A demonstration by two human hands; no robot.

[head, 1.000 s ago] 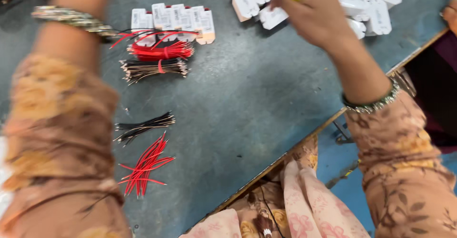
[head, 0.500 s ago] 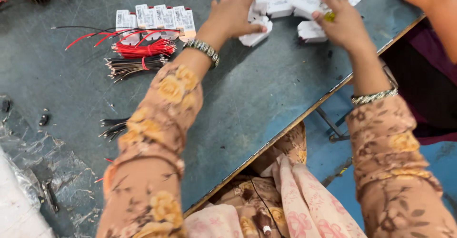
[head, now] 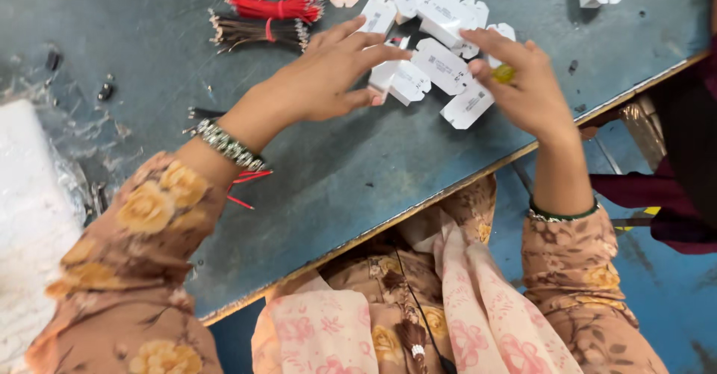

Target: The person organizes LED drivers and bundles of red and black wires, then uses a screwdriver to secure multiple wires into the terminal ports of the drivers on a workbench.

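I'm watching the left hand [head: 325, 79] and right hand [head: 523, 82] hovering spread-fingered, seemingly gripping nothing, over the white casings [head: 441, 64] lying between them at twelve o'clock, the nearest one's [head: 468, 106] long axis pointing two o'clock.

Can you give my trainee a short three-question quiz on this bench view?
1. True or false: both hands rest on the cluster of small white plastic casings on the grey-blue metal table.
2. Which hand wears a finger ring with a yellow stone: A left hand, B right hand?
3. What lies just beyond the bundle of dark brown wires, toward the far edge?

Key: 1 true; 2 B; 3 a tied bundle of red wires.
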